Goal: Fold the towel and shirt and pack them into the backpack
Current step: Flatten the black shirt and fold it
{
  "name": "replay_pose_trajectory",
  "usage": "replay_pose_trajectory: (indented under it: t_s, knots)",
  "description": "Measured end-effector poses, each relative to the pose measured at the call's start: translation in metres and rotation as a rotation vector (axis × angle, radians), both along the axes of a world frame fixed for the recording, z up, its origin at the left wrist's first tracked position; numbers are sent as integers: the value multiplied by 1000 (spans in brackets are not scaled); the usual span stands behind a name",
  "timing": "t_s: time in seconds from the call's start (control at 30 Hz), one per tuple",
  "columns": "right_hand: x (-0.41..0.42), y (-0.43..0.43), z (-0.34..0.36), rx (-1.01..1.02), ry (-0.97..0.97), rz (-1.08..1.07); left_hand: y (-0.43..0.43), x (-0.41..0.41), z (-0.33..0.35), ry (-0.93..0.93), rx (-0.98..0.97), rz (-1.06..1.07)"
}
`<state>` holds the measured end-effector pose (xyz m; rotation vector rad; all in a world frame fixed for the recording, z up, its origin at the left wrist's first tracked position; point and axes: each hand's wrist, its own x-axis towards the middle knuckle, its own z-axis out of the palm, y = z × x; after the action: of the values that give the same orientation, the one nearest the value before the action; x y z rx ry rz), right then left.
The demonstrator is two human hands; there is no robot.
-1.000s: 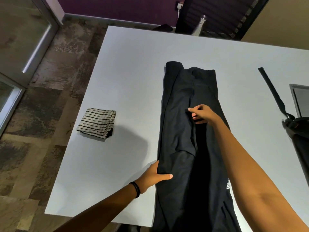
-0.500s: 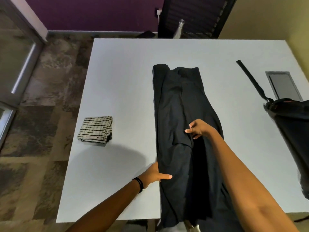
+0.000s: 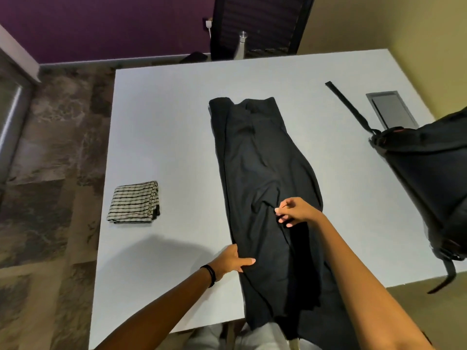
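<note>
A white rectangular table (image 3: 164, 122) fills the middle of the frame. Mottled brown stone floor lies to its left, a purple wall runs along the top, and a yellow wall stands at the upper right. A dark slatted chair back (image 3: 257, 24) stands behind the table's far edge at the top centre.

A black cotton shirt (image 3: 252, 160), folded lengthwise into a long narrow strip, lies down the centre of the table. Its lower end hangs over the near edge at the bottom of the frame.

The left hand (image 3: 231, 260), with a black band (image 3: 211, 272) on its wrist, holds the strip's left edge at lower centre. The thumb lies across the top of the cloth, and the fingers are hidden beneath the edge. The right hand (image 3: 295, 212) sits on the strip a little higher and to the right. Its fingers are curled and pinch a raised crease in the fabric.

A cream towel with thin black stripes (image 3: 134, 202), folded into a small square, rests on the table at centre left, well apart from the shirt.

A black fabric backpack (image 3: 429, 168) lies at the right edge of the frame and partly overhangs the table's side. One long black strap (image 3: 348, 107) trails from it toward the upper centre. Just beside the strap, a grey rectangular panel (image 3: 390, 108) is set into the tabletop at the upper right.
</note>
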<state>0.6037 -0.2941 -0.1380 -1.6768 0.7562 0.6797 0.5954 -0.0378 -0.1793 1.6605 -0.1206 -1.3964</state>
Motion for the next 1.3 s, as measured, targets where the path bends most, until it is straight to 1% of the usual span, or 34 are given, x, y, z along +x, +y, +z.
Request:
replay_pose_trajectory:
  t_s: [0.13,0.27,0.37,0.5,0.63,0.73,0.87,0.97,1.07,1.13,1.23,1.3]
  knots:
    - [-29,24,-6,15,39,14,0,-2,2,16,-16,63]
    - [-42,37,-12,-102,-52,0,1,-3,3,6,-7,90]
    - [-48,36,-9,-88,-54,-45,4,-3,1,-38,17,55]
    - [-58,27,-3,-32,3,-62,7,-5,1,-49,4,15]
    - [-64,28,-6,-61,113,-29,5,-8,-1,-78,32,-74]
    - [-65,34,-8,-79,150,-7,3,-10,-2,-101,65,-96]
    - [-68,32,-2,-51,91,-65,3,-13,2,-107,62,-94]
    - [-78,18,7,-57,-36,-207,2,-14,5,-45,31,-114]
    - [-89,0,14,-130,-163,-352,1,-17,10,65,12,-119]
    - [-97,-7,14,-210,-193,-379,-3,-24,14,100,-31,-123]
    - [-105,-8,8,-459,-226,-355,-12,-36,13,45,-27,-67]
    - [-108,-3,4,-585,-192,-294,-19,-44,12,17,-16,11]
